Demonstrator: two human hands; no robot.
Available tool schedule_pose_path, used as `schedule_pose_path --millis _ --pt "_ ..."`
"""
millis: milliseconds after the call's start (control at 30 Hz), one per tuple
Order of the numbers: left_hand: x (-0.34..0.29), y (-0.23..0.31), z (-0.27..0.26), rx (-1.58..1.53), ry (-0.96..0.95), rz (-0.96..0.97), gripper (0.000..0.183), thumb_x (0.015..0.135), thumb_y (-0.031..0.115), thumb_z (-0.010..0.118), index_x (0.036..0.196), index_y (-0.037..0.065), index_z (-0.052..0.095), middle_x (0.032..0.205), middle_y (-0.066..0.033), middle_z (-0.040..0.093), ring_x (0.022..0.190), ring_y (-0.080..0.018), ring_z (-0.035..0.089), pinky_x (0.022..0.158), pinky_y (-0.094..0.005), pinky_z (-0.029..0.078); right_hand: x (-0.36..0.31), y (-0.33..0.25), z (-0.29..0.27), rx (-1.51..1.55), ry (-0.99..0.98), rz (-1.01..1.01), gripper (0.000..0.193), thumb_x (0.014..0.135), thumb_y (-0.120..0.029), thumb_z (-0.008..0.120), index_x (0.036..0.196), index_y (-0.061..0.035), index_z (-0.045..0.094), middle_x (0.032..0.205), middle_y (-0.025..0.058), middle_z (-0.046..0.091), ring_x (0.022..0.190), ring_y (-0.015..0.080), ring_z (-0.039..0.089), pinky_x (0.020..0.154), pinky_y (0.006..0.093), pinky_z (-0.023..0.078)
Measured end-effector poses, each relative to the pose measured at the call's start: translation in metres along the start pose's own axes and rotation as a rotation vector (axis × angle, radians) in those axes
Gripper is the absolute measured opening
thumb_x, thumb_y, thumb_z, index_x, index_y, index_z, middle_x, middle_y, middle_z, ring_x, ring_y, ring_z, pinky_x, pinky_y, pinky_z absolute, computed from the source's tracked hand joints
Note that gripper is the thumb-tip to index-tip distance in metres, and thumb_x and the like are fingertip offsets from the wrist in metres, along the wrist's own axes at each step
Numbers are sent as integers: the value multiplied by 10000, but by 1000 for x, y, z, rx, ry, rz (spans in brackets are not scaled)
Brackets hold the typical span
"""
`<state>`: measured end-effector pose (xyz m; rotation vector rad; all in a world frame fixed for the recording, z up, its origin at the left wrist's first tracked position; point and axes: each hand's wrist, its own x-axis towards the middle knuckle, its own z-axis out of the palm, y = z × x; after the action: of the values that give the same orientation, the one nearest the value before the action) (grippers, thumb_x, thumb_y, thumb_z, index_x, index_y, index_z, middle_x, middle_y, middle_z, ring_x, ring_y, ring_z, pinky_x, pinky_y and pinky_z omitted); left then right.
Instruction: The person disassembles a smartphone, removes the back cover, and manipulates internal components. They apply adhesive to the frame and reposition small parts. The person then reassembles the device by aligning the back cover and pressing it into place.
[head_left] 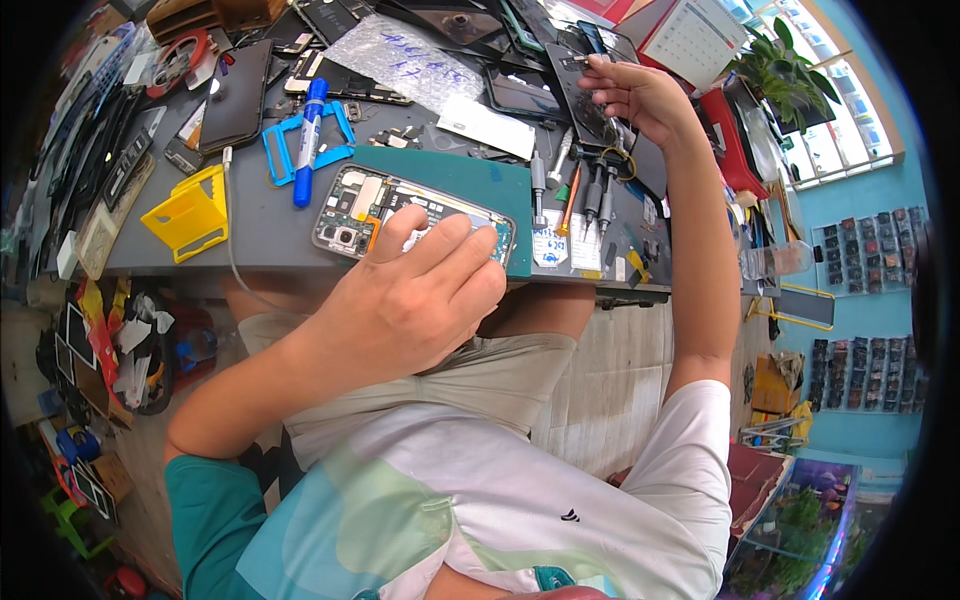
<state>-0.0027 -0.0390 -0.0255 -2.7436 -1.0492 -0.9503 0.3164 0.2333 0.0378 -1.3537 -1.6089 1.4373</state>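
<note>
- While the left hand [425, 285] bends its fingers over the opened phone [350, 205], its fingertips are partly hidden, so I cannot tell whether they pinch something or only press.
- The right hand [640, 100] is raised well apart from the left one, at the dark panel [572, 95]; its thumb and forefinger come close together, but whether a small piece is between them, I cannot tell.
- The phone lies with its inside facing up, partly over the green mat [480, 180], near the front edge of the desk [270, 228].
- To work well here, I think, the left hand should steady the phone lightly by its frame and spare the orange flat cable [374, 233].
- Between the phone and the right forearm, the screwdrivers [593, 195] lie close together; a dragging wrist could roll them.
- Left of the phone, the blue marker [310, 140] lies across the blue plastic frame [277, 155], near the yellow stand [190, 215].
- Farther back, the clear bubble bag [400, 60] and many loose parts crowd the desk, so little room is left.
</note>
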Motion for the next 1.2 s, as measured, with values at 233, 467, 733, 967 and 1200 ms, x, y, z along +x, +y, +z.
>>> schedule_pose_path --millis 233,467,733,967,1200 --pt "0 0 2 -4 10 -4 408 810 239 856 1114 79 636 1334 -117 663 1246 -287 578 1087 -475 356 3 -1 11 -5 4 -56 356 1016 -256 783 1221 31 739 1074 129 800 814 105 748 696 227 613" --pt "1 0 -1 -13 -4 -5 413 807 237 858 1117 78 637 1328 -118 667 1244 -287 580 1087 -472 356 8 9 10 73 -13 -153 307 1033 -197 743 1214 51 742 1054 122 781 839 117 720 746 249 620" --pt "0 0 1 -2 8 -1 420 801 238 860 1116 76 636 1332 -115 661 1244 -284 578 1082 -473 357 12 16 5 191 -12 -241 263 1032 -131 712 1180 85 734 1076 163 772 910 206 768 815 305 648" --pt "1 0 1 3 7 0 421 797 241 862 1112 76 636 1339 -112 656 1246 -282 575 1080 -474 356 10 16 6 200 25 -337 167 997 -65 713 1082 78 701 1046 206 773 954 273 791 873 346 664" --pt "1 0 1 -8 12 -2 411 802 237 861 1106 79 635 1337 -114 658 1247 -283 577 1083 -476 355 13 20 6 218 102 -283 217 932 41 753 1120 45 645 1077 197 773 902 263 792 920 379 677"
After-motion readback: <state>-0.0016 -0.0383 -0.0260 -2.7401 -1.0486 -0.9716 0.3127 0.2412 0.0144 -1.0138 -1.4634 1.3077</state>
